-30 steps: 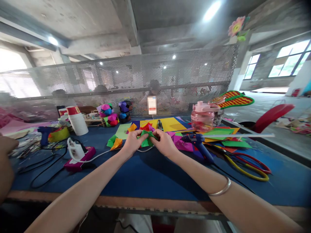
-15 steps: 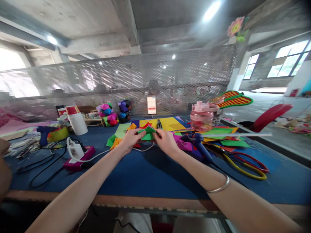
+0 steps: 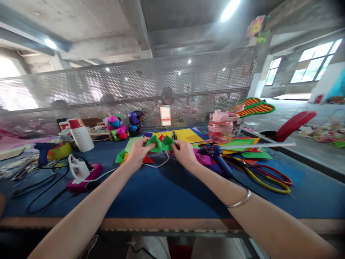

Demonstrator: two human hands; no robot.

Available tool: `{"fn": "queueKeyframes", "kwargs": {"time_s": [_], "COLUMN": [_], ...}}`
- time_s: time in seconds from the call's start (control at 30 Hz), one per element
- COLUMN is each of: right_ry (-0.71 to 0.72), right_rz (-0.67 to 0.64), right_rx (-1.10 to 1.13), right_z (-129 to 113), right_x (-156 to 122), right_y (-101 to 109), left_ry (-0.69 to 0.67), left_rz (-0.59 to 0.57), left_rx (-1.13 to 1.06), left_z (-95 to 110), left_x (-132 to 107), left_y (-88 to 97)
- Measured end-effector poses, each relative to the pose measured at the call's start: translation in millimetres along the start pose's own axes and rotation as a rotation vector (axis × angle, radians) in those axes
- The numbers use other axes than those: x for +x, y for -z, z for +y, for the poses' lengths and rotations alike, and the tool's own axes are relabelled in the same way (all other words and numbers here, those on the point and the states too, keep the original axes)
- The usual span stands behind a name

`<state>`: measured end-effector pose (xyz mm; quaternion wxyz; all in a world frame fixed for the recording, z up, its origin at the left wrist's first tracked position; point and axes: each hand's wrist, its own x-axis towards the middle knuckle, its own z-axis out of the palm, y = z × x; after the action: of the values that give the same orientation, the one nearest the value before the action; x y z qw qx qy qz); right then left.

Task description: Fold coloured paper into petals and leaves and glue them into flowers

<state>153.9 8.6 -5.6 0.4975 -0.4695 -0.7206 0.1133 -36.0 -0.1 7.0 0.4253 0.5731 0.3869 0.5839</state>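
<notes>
Both my hands hold a folded green paper piece (image 3: pixel 159 143) a little above the blue table (image 3: pixel 161 190). My left hand (image 3: pixel 138 152) pinches its left end with closed fingers. My right hand (image 3: pixel 184 154) pinches its right end, and a metal bangle (image 3: pixel 238 200) sits on that forearm. Folded green, orange and red paper pieces (image 3: pixel 122 157) lie just left of and under my left hand. Sheets of coloured paper (image 3: pixel 188 135) lie behind my hands.
A blue glue gun (image 3: pixel 219 159) and red and yellow loops (image 3: pixel 269 176) lie to the right. A pink jar (image 3: pixel 221 126) stands behind them. To the left are a white plug on a pink box (image 3: pixel 81 172), black cables, stacked paper cups (image 3: pixel 79 135) and paper balls (image 3: pixel 117 126).
My hands have lifted the green piece slightly and drawn apart, opening it wider. The camera has tilted a little, and the person's hand at the far left has left the view.
</notes>
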Motion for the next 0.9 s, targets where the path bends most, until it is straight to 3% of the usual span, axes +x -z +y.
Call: {"fn": "queueKeyframes", "kwargs": {"time_s": [0.13, 0.2, 0.47, 0.63, 0.9], "right_ry": [0.016, 0.020, 0.002, 0.048, 0.041], "right_rz": [-0.068, -0.092, -0.175, -0.223, -0.114], "right_rx": [0.057, 0.092, 0.200, 0.189, 0.182], "right_z": [-4.2, -6.2, -6.2, -5.2, -9.0], "right_x": [-8.2, -10.8, -14.9, -15.3, -14.3], "right_y": [-9.6, -12.9, -18.5, -20.0, -12.3], "left_ry": [-0.355, -0.427, -0.362, -0.184, -0.117], "left_rz": [0.032, 0.016, 0.035, -0.144, -0.078], "left_rx": [0.394, 0.452, 0.389, 0.420, 0.360], "left_z": [-7.1, -10.1, -17.8, -13.3, -15.0], "left_x": [-5.4, -5.4, -2.1, 0.3, -0.2], "left_y": [-8.1, -9.7, -10.4, -3.6, -2.6]}}
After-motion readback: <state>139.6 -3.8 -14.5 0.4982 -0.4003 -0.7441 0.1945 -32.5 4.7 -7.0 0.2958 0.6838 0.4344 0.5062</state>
